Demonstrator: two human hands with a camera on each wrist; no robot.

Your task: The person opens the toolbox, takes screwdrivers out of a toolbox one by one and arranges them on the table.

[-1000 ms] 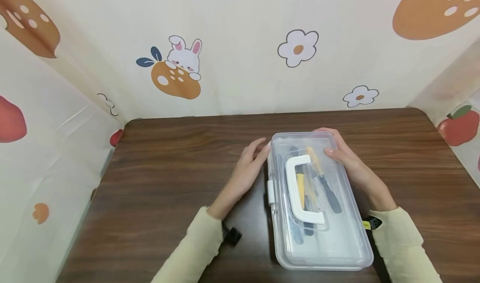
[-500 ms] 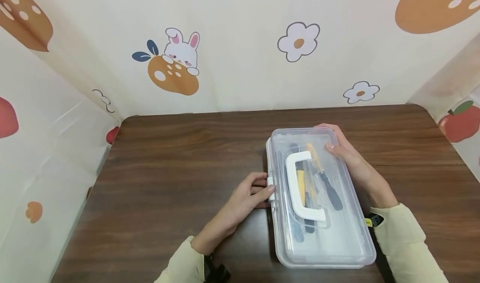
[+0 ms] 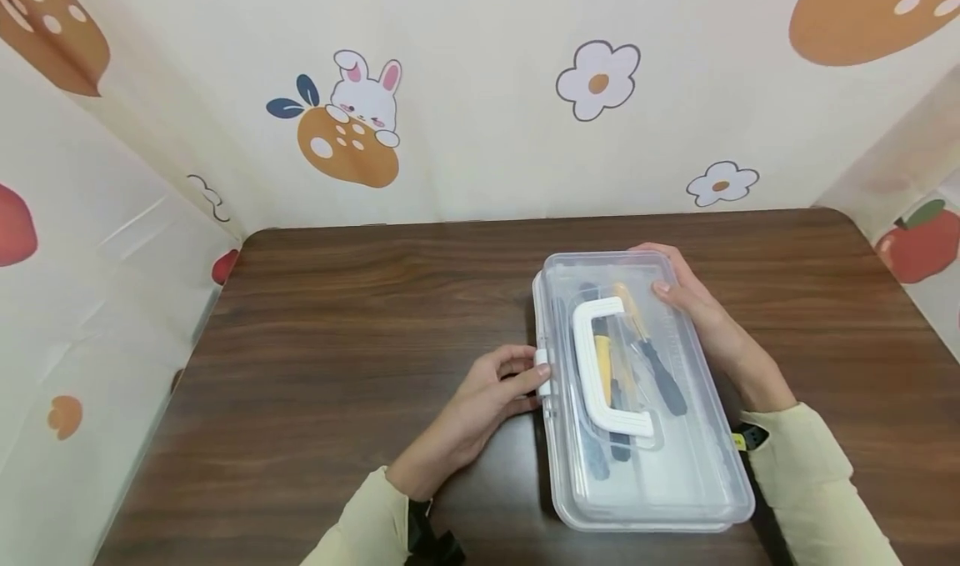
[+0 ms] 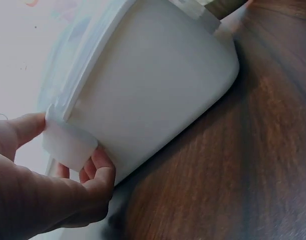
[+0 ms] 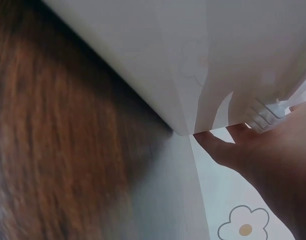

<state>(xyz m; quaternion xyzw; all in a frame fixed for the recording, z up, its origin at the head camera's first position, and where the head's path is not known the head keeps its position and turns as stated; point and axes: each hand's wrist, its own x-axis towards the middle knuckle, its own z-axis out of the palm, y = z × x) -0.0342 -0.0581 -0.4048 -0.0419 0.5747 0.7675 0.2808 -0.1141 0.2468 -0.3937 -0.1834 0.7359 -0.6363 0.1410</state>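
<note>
A clear-lidded plastic toolbox stands on the table, its lid down, with a white carry handle on top. Through the lid I see a yellow-handled tool, a dark-handled tool and other tools, their kinds unclear. My left hand pinches the white latch on the box's left side. In the left wrist view the thumb is at the latch's upper edge and fingers curl under its lower edge. My right hand grips the far right corner, thumb on the lid, fingers partly hidden behind it.
The brown wood-grain table extends left and right of the box. A pale curtain printed with flowers, fruit and a rabbit encloses the back and sides. A second white latch shows near my right hand in the right wrist view.
My left hand has come down from the box's far left corner to the latch and taken hold of it. The right hand keeps its grip; the lid stays down.
</note>
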